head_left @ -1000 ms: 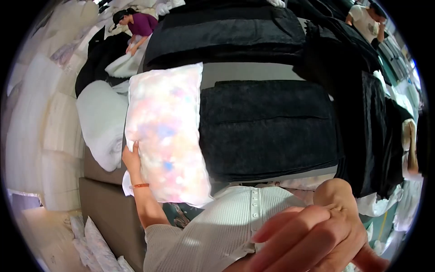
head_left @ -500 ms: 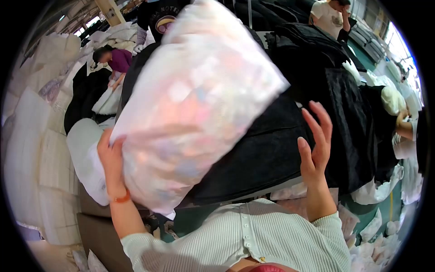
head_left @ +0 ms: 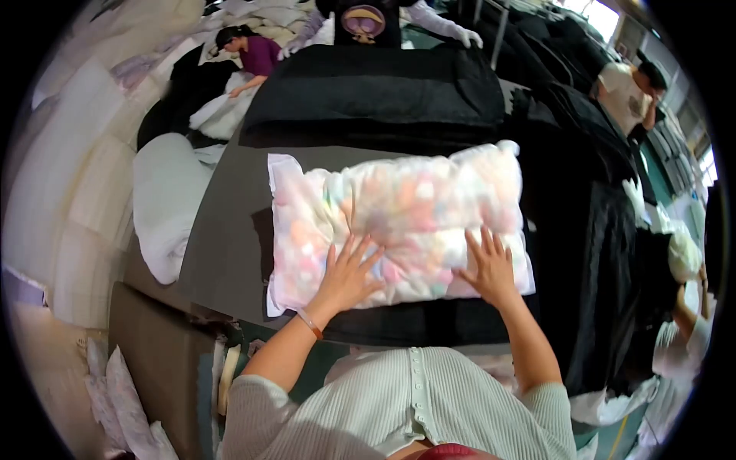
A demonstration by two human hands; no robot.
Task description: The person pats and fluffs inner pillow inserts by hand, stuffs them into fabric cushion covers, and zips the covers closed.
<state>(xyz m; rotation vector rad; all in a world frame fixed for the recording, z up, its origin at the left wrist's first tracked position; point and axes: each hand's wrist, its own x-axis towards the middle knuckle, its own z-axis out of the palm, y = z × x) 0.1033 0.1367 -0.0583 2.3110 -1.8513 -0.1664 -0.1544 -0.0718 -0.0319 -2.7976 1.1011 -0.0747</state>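
Note:
A stuffed white pillow [head_left: 414, 199] with pastel-coloured filling showing through lies flat across the black fabric [head_left: 429, 326] on the table in front of me. Both my palms rest on its near half. My left hand [head_left: 349, 276], an orange band at its wrist, presses left of centre with fingers spread. Over on the right part of the pillow, my right hand [head_left: 491, 268] lies with its fingers apart too. Neither hand grips anything.
Across the table a co-worker in a dark shirt [head_left: 364, 23] holds folded black fabric [head_left: 376, 84]. A white roll [head_left: 169, 207] stands at the left. Black cloth [head_left: 590, 268] hangs at the right. Other people work at both sides.
The pillow, earlier raised and tilted in my left hand, now lies flat on the table. My right hand came down onto it, and the far black fabric is drawn back.

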